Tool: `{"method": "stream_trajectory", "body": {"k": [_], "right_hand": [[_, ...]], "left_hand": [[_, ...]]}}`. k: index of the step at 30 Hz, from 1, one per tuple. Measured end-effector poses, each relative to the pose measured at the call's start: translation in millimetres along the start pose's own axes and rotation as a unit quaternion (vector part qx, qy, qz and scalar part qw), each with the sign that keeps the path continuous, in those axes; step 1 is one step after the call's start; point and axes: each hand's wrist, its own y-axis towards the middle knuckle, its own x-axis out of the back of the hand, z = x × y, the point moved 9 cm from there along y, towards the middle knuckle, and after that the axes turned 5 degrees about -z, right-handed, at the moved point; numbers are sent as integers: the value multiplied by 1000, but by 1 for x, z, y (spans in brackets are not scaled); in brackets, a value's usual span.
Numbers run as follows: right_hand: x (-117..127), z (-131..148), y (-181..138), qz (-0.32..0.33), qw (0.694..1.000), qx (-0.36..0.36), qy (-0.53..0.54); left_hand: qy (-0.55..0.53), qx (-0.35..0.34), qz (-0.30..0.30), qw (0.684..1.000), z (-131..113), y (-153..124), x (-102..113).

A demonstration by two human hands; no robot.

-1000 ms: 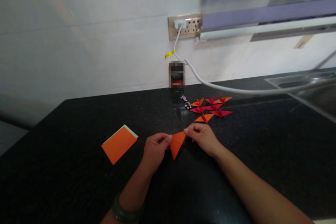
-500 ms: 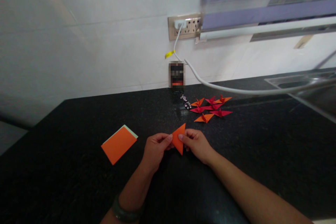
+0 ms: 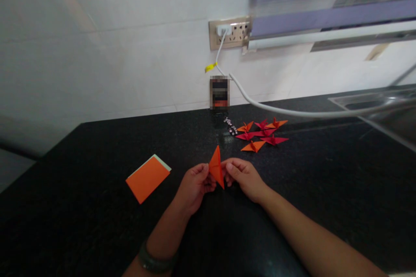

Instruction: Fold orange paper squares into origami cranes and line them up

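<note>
A folded orange origami paper (image 3: 216, 166), shaped like a thin diamond with a crease across it, is held up over the black counter. My left hand (image 3: 195, 184) pinches its left corner between thumb and fingers. On its other side is my right hand (image 3: 245, 177), fingers half curled. That hand's index fingertip reaches the paper's right edge, partly hidden behind it, while the thumb is off the paper. Several folded paper cranes (image 3: 274, 140), red and orange, stand on the counter beyond my right hand.
Left of my hands lies a stack of orange and pale green paper (image 3: 147, 179). A beaded strand (image 3: 230, 126) and a small blurred box (image 3: 219, 94) are near the wall. The white cable (image 3: 286, 111) runs from the socket (image 3: 230, 32) toward the sink (image 3: 357, 101).
My right thumb has come off the front of the orange paper. The paper has turned and its folds have spread slightly. My left hand still pinches its left corner.
</note>
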Motion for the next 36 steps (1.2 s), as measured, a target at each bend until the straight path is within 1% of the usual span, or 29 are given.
{"method": "stream_trajectory", "body": {"k": [3, 7, 13, 17, 19, 22, 24, 28, 30, 31, 33, 34, 36], "right_hand": [[-1, -2, 0, 5, 1000, -13, 12], [-3, -2, 0, 9, 999, -24, 21], [-5, -2, -1, 14, 999, -24, 20], [-4, -3, 0, 15, 999, -23, 24], [-1, -5, 1, 2, 999, -27, 18], [7, -7, 4, -33, 999, -25, -15], [8, -6, 5, -34, 999, -19, -26], [-2, -3, 4, 16, 1000, -20, -7], [-8, -2, 2, 44, 999, -23, -4], [-9, -1, 2, 49, 999, -19, -11], [-4, 5, 2, 31, 998, 12, -57], [-1, 10, 2, 16, 994, 43, -96], [2, 22, 0, 0, 976, 118, -180]], "left_hand": [[5, 7, 14, 1000, 2, 0, -3], [9, 12, 18, 1000, 4, 0, -4], [0, 14, 21, 1000, 3, 0, -3], [-9, 10, 15, 1000, 3, 2, -1], [-5, 0, 1, 1000, 0, 2, 1], [41, -34, -41, 998, -6, 2, 8], [90, -50, -49, 993, -9, 1, 8], [199, -43, 4, 979, -7, -3, -3], [229, -42, 22, 972, -7, -5, -7], [231, -40, 26, 972, -6, -5, -8], [212, -14, 27, 977, -1, -5, -8], [197, 7, 26, 980, 2, -5, -7], [174, 45, 27, 983, 9, -4, -5]]}}
